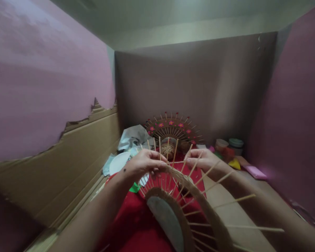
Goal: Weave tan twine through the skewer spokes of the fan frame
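A half-round fan frame of thin sticks, with a woven twine band (206, 204) across them, lies tilted in front of me. At its centre sits a grey half-disc (166, 215) with a brown wrapped rim. My left hand (147, 162) is closed on the band's upper left end, thumb on top. From there a strand of twine (176, 162) stretches across the sticks to my right hand (201, 159). Its fingers are pinched together on that strand, close to a stick. Beyond the hands rests a ball of twine (168, 151).
A finished fan with pink flowers (171, 123) leans on the back wall. Red cloth (136, 224) covers the surface below. Cardboard (89, 143) lines the left wall. Tubs (235, 143) and a pink box (255, 172) stand at right; a plastic bag (135, 138) lies back left.
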The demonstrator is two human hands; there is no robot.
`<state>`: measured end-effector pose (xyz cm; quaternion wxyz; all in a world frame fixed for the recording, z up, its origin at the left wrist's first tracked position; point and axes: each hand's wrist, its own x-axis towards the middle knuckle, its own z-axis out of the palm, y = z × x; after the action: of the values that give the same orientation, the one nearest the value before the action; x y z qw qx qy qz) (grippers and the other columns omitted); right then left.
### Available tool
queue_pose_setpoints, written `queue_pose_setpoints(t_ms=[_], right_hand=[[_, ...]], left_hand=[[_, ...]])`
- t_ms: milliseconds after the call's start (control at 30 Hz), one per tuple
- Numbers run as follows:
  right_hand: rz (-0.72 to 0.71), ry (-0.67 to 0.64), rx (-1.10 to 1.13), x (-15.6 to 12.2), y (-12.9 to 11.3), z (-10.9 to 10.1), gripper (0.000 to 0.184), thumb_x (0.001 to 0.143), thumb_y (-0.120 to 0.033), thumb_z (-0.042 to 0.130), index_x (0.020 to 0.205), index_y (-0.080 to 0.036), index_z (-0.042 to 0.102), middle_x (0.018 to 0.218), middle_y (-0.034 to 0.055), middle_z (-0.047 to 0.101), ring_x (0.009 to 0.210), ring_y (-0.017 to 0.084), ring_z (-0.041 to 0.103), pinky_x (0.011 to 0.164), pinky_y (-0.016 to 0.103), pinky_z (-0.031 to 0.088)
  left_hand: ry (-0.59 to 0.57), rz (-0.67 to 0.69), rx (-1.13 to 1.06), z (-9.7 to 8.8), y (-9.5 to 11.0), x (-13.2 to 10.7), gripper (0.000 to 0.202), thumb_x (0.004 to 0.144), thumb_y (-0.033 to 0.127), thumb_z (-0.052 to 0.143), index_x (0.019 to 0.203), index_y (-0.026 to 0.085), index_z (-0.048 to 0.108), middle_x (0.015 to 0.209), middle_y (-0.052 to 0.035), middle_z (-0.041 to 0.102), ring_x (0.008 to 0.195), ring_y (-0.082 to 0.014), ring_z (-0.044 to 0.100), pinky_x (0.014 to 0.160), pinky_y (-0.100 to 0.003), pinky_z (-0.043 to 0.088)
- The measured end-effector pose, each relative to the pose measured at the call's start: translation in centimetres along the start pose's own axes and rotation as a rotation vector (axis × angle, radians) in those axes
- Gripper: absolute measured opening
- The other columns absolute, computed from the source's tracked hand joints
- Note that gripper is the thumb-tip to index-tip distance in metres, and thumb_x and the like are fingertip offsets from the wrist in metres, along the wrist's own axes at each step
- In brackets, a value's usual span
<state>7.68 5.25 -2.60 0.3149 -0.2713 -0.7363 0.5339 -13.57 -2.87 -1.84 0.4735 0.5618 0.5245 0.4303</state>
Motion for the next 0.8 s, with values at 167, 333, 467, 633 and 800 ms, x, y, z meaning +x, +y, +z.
queue_pose_setpoints(t_ms=[167,333,467,633,800], right_hand=[[-0.006,-0.079,0.082,-0.2,-1.2,-2.1,0.024,0.06,-0.033,0.073,0.06,-0.014,0.059,0.05,-0.004,0.049,0.045,0.006,0.037,0.046,0.022,0.025],[-0.049,-0.016,0.164,-0.5,-2.3,-4.7,0.018,0.063,-0.026,0.071,0.058,-0.015,0.058,0.046,-0.0051,0.044,0.043,0.005,0.034,0.044,0.021,0.023],[-0.097,0.016,0.171,-0.2,-4.0,-5.7,0.015,0.063,-0.026,0.071,0.059,-0.016,0.059,0.045,-0.0048,0.044,0.042,0.005,0.036,0.043,0.022,0.026],[-0.094,0.093,0.022,0.6,-6.6,-4.8,0.015,0.064,-0.028,0.071,0.062,-0.017,0.062,0.042,-0.0059,0.041,0.038,0.003,0.03,0.037,0.02,0.019],[-0.144,0.235,-0.076,1.4,-8.6,-2.8,0.019,0.067,-0.032,0.069,0.065,-0.014,0.063,0.041,-0.0066,0.037,0.037,0.002,0.025,0.035,0.018,0.015]], left_hand=[[0.018,0.042,0.031,0.8,0.3,0.4,0.014,0.064,0.024,0.07,0.073,0.013,0.07,0.058,-0.0035,0.065,0.042,-0.0081,0.05,0.04,-0.019,0.04],[0.07,0.02,0.048,0.9,0.4,0.4,0.013,0.064,0.026,0.068,0.067,0.014,0.07,0.053,-0.003,0.062,0.036,-0.0078,0.048,0.036,-0.018,0.036],[0.08,0.024,0.046,0.8,0.2,0.6,0.014,0.064,0.027,0.068,0.067,0.013,0.07,0.054,-0.0046,0.063,0.037,-0.0079,0.048,0.036,-0.019,0.036],[0.079,0.011,0.037,0.9,0.1,0.6,0.014,0.064,0.027,0.069,0.066,0.013,0.069,0.055,-0.0039,0.064,0.037,-0.0082,0.049,0.036,-0.019,0.037],[0.074,0.024,0.055,0.9,-0.1,0.7,0.015,0.065,0.028,0.069,0.067,0.013,0.068,0.055,-0.0026,0.063,0.037,-0.0073,0.048,0.037,-0.019,0.038]])
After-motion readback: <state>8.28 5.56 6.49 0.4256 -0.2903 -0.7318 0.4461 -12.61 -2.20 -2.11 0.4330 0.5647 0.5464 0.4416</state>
